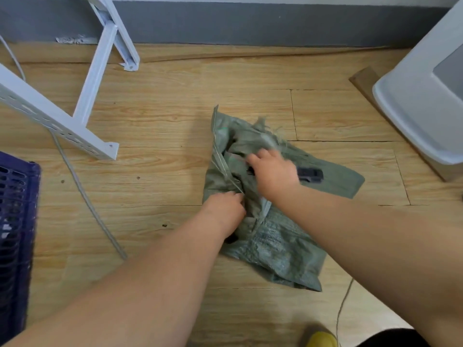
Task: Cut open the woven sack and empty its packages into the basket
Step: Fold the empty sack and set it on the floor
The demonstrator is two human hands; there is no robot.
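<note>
A green woven sack (280, 241) lies crumpled on the wooden floor, its far end frayed and torn. My left hand (225, 209) grips a fold of the sack near a stitched seam. My right hand (273, 171) is blurred and holds a black utility knife (310, 174) over the sack's open end; the handle sticks out to the right of the fist. A dark blue plastic basket (17, 221) stands at the left edge. No packages are visible.
A white metal rack frame (75, 116) stands at the upper left, with a grey cable (87, 199) trailing across the floor beside it. A white plastic bin (426, 96) sits at the right edge. A yellow shoe tip (322, 339) shows at the bottom.
</note>
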